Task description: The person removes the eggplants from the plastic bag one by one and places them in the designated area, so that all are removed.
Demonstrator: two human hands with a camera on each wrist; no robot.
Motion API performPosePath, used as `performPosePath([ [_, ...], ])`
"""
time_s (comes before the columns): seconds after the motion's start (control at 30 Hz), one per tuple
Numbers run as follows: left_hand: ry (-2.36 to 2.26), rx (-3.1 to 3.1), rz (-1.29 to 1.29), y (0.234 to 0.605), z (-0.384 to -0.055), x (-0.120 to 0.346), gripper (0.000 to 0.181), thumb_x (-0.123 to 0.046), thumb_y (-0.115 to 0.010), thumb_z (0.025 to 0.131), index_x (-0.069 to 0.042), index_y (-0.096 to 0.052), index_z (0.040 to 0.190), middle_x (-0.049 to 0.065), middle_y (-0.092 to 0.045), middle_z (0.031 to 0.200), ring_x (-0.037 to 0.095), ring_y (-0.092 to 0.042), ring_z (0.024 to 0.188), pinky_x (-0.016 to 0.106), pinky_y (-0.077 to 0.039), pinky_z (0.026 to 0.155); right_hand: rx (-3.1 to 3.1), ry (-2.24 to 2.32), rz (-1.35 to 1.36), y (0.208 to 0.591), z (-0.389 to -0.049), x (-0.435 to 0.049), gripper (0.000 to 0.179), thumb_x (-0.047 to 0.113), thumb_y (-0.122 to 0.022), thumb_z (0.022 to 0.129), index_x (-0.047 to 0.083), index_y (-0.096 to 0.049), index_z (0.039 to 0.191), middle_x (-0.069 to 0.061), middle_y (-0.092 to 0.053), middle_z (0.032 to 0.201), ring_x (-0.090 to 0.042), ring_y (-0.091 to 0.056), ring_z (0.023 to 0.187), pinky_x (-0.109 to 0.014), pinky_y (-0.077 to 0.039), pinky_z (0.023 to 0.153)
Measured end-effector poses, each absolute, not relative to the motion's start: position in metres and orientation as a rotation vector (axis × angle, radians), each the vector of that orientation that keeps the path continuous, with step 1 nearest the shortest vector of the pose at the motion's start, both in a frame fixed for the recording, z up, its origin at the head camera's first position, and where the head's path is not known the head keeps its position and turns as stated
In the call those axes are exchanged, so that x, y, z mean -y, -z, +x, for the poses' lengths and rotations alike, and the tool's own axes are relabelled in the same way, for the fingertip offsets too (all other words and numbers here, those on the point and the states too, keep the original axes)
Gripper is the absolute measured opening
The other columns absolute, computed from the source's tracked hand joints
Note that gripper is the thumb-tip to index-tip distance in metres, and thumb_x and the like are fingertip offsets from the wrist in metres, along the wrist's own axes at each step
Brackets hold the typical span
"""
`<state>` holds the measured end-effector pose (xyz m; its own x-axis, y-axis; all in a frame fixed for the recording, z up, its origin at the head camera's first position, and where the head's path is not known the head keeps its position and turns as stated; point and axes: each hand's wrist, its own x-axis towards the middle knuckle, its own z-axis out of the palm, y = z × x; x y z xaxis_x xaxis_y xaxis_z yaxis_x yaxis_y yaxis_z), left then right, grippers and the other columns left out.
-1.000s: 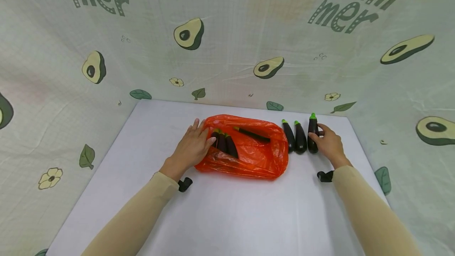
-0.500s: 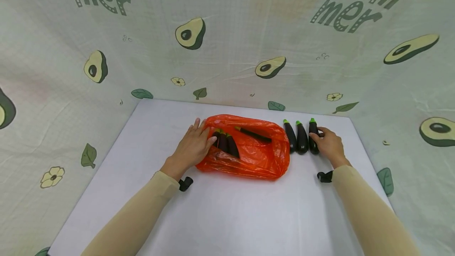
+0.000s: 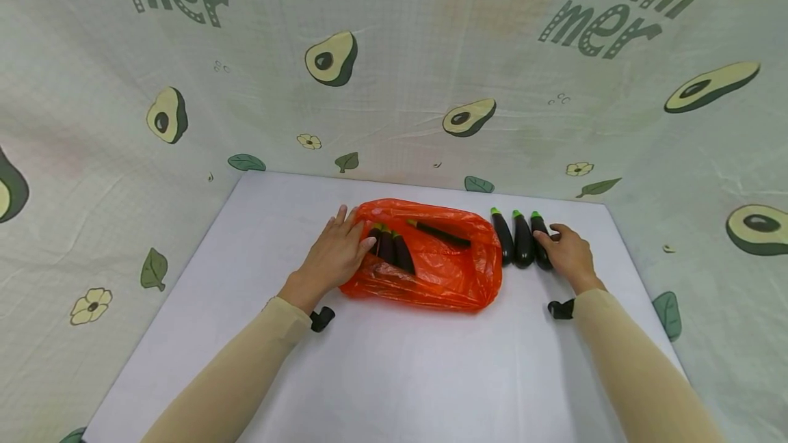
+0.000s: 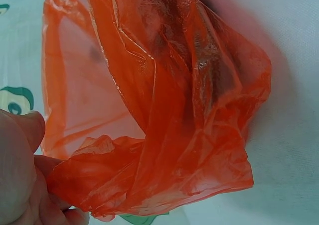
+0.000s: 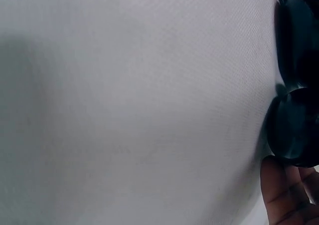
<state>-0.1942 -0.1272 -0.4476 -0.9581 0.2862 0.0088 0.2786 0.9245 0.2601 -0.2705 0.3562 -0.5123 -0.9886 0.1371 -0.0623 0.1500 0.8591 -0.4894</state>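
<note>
A red plastic bag (image 3: 443, 292) lies open on the white table with several eggplants (image 3: 403, 251) inside. My left hand (image 3: 329, 255) holds the bag's left rim, its fingers (image 4: 31, 127) pinching the gathered film in the left wrist view. Right of the bag, two eggplants (image 3: 523, 241) lie side by side, green stems away from me. Against them, my right hand (image 3: 569, 251) grips a third eggplant (image 3: 538, 224) from the right, thumb across its top. In the right wrist view, fingers (image 5: 276, 190) touch this eggplant's lower end; the thumb's contact is out of frame.
The white table (image 3: 394, 374) meets a hanging cloth (image 3: 394, 87) printed with avocados and leaves along its back and sides. A black camera mount sits on the left wrist (image 3: 321, 318) and another on the right wrist (image 3: 561, 310).
My right hand has moved slightly left, and the eggplant under it has shifted left and toward me to lie closer to the other two. The left hand and bag have hardly moved.
</note>
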Motion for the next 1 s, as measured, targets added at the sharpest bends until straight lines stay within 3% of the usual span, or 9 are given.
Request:
performPosePath([
  [0.23, -0.396, -3.056, 0.450, 0.445, -0.193, 0.127, 0.067, -0.045, -0.042, 0.114, 0.004, -0.039, 0.160, 0.023, -0.025, 0.172, 0.042, -0.011, 0.163, 0.058, -0.018, 0.130, -3.017, 0.808, 0.263, 0.511, -0.267, -0.356, 0.078, 0.056, -0.047, 0.108, -0.007, -0.044, 0.153, -0.034, -0.058, 0.143, -0.054, -0.056, 0.128, -0.065, -0.045, 0.107],
  [0.7, -0.398, -3.062, 0.458, 0.443, -0.195, 0.127, 0.066, -0.044, -0.041, 0.114, 0.004, -0.040, 0.160, 0.023, -0.025, 0.172, 0.042, -0.012, 0.163, 0.058, -0.017, 0.130, -3.103, 0.901, 0.210, 0.508, -0.261, -0.353, 0.068, 0.045, -0.055, 0.108, -0.005, -0.045, 0.153, -0.035, -0.059, 0.141, -0.051, -0.059, 0.128, -0.065, -0.046, 0.106],
  [1.0, -0.398, -3.062, 0.464, 0.441, -0.196, 0.125, 0.066, -0.045, -0.040, 0.114, 0.003, -0.041, 0.159, 0.022, -0.025, 0.173, 0.041, -0.010, 0.163, 0.058, -0.017, 0.131, -3.191, 0.986, 0.104, 0.489, -0.252, -0.327, 0.061, 0.038, -0.059, 0.107, -0.004, -0.050, 0.151, -0.032, -0.061, 0.139, -0.048, -0.059, 0.124, -0.064, -0.046, 0.104],
])
